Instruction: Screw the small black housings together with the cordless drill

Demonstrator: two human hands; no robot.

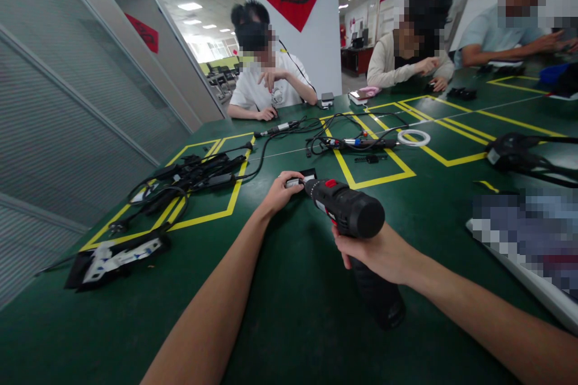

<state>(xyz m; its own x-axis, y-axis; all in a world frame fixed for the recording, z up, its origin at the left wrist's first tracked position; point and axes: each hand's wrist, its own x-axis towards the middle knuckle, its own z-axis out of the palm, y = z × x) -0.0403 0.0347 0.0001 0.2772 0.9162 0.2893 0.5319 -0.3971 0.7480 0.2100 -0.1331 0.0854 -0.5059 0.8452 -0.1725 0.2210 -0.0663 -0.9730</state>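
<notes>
My right hand [372, 249] is wrapped round the grip of a black cordless drill [347, 207] with red buttons. The drill points away from me and to the left, its chuck close to my left hand [282, 189]. With its fingers closed, my left hand grips a small black piece [308, 174] with a white or silvery part, low over the green table [271, 289]. The drill's tip meets or nearly meets this piece; I cannot tell which. What kind of piece it is cannot be made out.
Black cables and adapters [203, 174] lie tangled at left, near a black-and-white packet [121, 258]. Beyond the drill are a cabled tool [361, 143] and a white ring [414, 138]. A black device [515, 150] sits at right. Several people sit across the table.
</notes>
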